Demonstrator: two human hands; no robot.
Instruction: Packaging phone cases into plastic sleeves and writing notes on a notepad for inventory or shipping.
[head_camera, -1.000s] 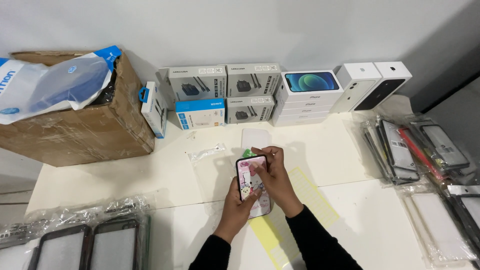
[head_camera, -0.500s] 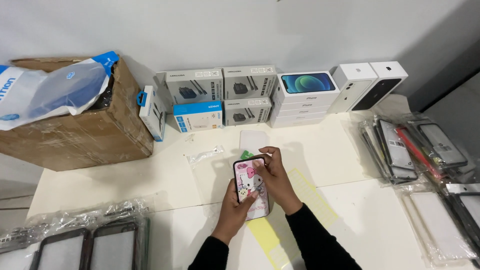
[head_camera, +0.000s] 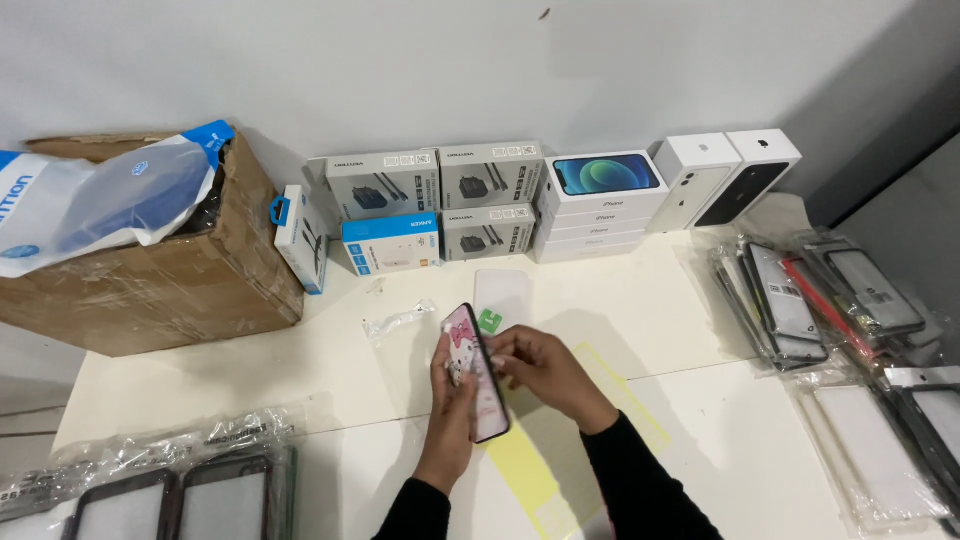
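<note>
Left hand (head_camera: 452, 385) grips the pink phone case (head_camera: 474, 368), now tilted on edge; right hand (head_camera: 540, 368) pinches it.

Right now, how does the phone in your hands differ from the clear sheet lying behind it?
The phone is pink with a cartoon print; the sheet is clear and plain apart from a green tab. The phone is tilted on edge in the left hand, the right hand at its upper edge; the sheet lies flat, untouched, on the table. Both are rounded rectangles.
</note>
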